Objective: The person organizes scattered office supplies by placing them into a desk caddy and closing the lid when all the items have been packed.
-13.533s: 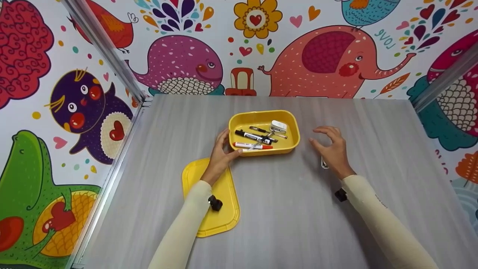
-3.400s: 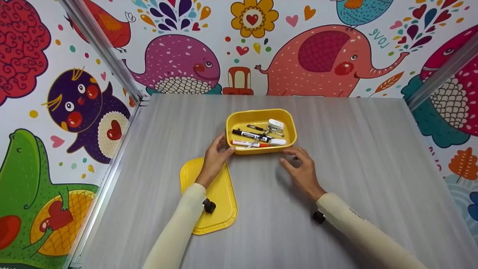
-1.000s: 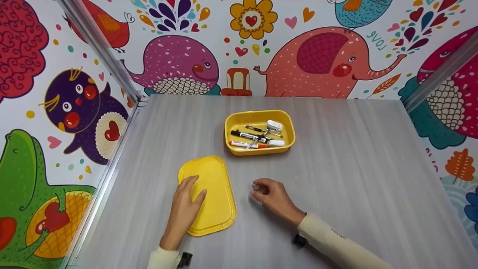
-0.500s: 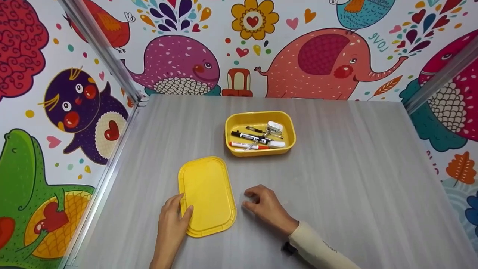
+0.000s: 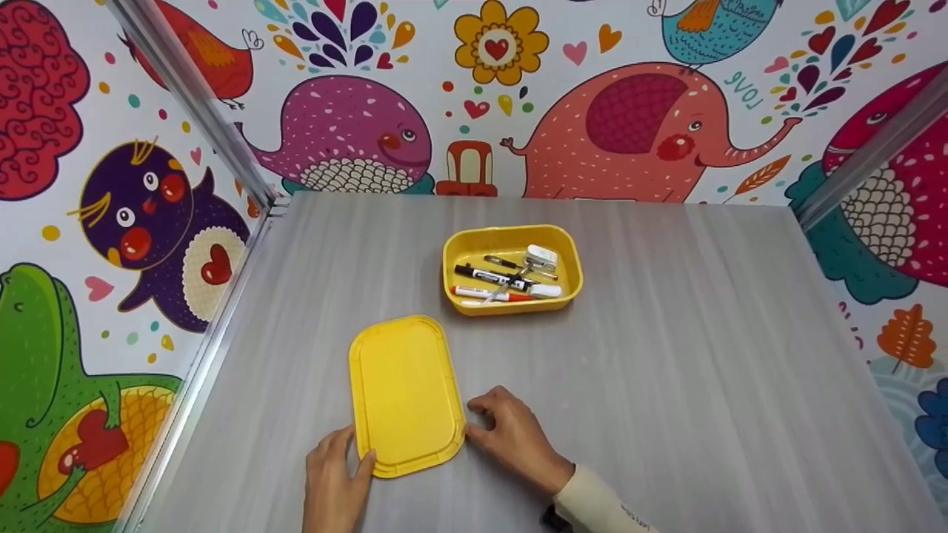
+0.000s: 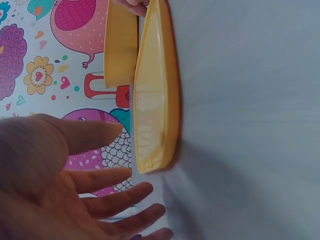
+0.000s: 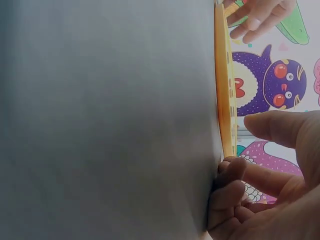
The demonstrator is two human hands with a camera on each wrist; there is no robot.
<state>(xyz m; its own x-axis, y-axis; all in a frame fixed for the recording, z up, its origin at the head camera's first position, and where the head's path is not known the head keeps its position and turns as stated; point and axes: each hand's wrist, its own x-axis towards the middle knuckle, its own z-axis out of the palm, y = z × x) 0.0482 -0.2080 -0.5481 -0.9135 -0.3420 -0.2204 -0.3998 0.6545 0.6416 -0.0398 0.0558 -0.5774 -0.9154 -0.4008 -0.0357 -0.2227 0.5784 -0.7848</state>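
A yellow lid (image 5: 407, 396) lies flat on the table, its raised rim facing up. My left hand (image 5: 335, 477) is at its lower left corner, fingers spread and relaxed, thumb by the rim. In the left wrist view the fingers of the left hand (image 6: 100, 190) stand apart from the lid (image 6: 155, 95). Beside the lid's right edge, my right hand (image 5: 515, 440) has loosely curled fingers. In the right wrist view its thumb is apart from the lid (image 7: 225, 80), while its fingertips are close to the edge; contact is unclear.
Beyond the lid stands an open yellow box (image 5: 511, 307) holding a black marker (image 5: 489, 277), a red-and-white marker (image 5: 489, 295), a pen (image 5: 503, 261) and small white items. A metal rail (image 5: 215, 326) borders the left side; patterned walls (image 5: 474, 111) rise behind.
Over the last second both hands drew nearer: the left slid down to the lid's lower left, the right moved left to its edge. Earlier, a white item joined the box and the left hand left it.
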